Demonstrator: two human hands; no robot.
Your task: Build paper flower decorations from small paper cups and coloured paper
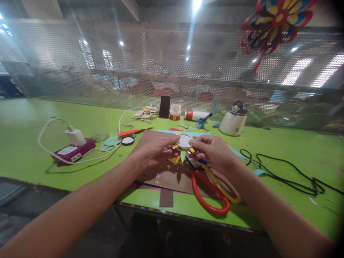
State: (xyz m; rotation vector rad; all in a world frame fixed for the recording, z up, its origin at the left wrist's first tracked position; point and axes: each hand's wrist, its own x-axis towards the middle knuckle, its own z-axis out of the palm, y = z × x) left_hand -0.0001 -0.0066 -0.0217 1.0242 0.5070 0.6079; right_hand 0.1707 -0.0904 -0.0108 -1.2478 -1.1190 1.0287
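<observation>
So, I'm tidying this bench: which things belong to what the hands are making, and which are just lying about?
In use: round paper disc, held by left hand and right hand; brown card; scissors.
Lying about: power bank, black cable, white jug, glue tube.

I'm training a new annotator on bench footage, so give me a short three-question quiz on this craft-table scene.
1. True or false: the left hand and the right hand both hold the round disc.
2. Where do the scissors lie? A) on the floor B) on the brown sheet, beside the right wrist C) hung on the back wall.
3. Fill in: the top of the table is coloured ___.

Key: 1 true; 2 B; 3 green.
</observation>
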